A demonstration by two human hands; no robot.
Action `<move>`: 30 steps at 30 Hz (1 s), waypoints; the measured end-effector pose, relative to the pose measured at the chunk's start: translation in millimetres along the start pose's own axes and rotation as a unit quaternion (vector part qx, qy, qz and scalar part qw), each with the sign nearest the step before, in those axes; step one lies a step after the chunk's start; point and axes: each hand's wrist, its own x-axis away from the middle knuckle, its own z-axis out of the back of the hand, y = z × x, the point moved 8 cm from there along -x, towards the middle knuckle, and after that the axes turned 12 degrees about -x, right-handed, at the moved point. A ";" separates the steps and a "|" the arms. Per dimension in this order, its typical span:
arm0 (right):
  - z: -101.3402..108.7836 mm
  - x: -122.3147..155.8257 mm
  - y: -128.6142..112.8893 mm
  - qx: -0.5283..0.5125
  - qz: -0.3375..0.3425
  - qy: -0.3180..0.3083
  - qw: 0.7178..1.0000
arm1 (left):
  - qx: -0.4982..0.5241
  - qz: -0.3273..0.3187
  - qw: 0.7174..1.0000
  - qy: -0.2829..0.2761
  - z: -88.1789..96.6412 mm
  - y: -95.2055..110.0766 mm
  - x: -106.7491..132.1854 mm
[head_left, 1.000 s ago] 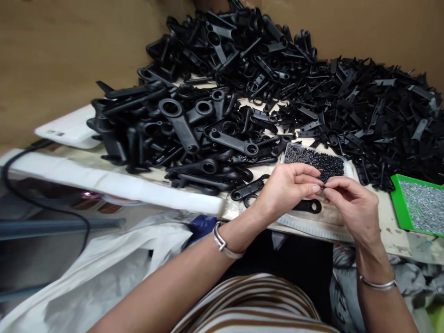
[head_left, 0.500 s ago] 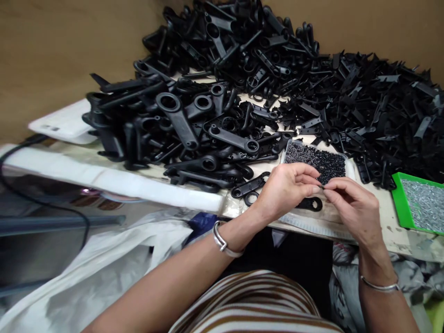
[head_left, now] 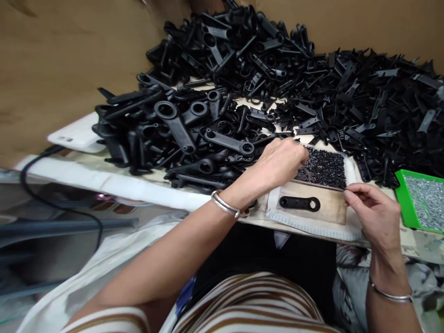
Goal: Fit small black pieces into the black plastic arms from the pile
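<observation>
My left hand [head_left: 282, 159] is at the left side of a clear shallow tray [head_left: 351, 172] of small black pieces [head_left: 324, 167]. Its fingers curl down into the pieces, and the fingertips and anything in them are hidden. My right hand [head_left: 376, 215] is closed in a pinch at the tray's near right corner, with a tiny black piece [head_left: 345, 189] seeming to show at its fingertips. Between the hands, a black plastic arm with a ring end [head_left: 300, 203] lies flat on a brown board [head_left: 329, 213].
A large heap of black ring-ended arms [head_left: 176, 125] covers the left and back. Flat black pieces [head_left: 378, 101] are piled at the right. A green tray [head_left: 407, 203] of silver screws stands at far right. A white box [head_left: 76, 134] and black cable [head_left: 26, 178] are at left.
My hands have come apart. The left moved up and left to the tray of small pieces; the right moved right and slightly down. The arm on the board has come into full view.
</observation>
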 end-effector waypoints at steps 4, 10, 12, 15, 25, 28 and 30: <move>-8.8 -0.9 -4.5 0.009 0.016 -0.024 1.000 | -0.100 -0.012 0.993 -0.066 -24.4 -4.4 5.6; -10.6 -0.8 -6.7 0.014 0.017 -0.027 0.999 | -0.010 -0.028 0.999 -0.019 -31.3 -7.8 2.0; -10.8 -0.6 -6.1 0.007 0.010 -0.028 1.000 | 0.006 -0.025 1.000 0.002 -26.4 -9.5 4.0; -13.2 -0.8 -5.0 -0.014 -0.007 -0.030 0.999 | 0.043 -0.005 0.998 0.039 -15.2 -13.2 9.0; -35.0 -3.3 -9.4 -0.086 -0.017 -0.031 0.996 | 0.191 0.088 0.973 0.093 -13.7 -34.0 16.5; -35.2 -2.7 -11.8 -0.090 -0.011 -0.030 0.995 | 0.204 0.088 0.970 0.097 -13.3 -34.0 16.5; -33.8 -2.5 -12.7 -0.092 -0.009 -0.027 0.995 | 0.219 0.087 0.966 0.109 -10.9 -34.9 17.5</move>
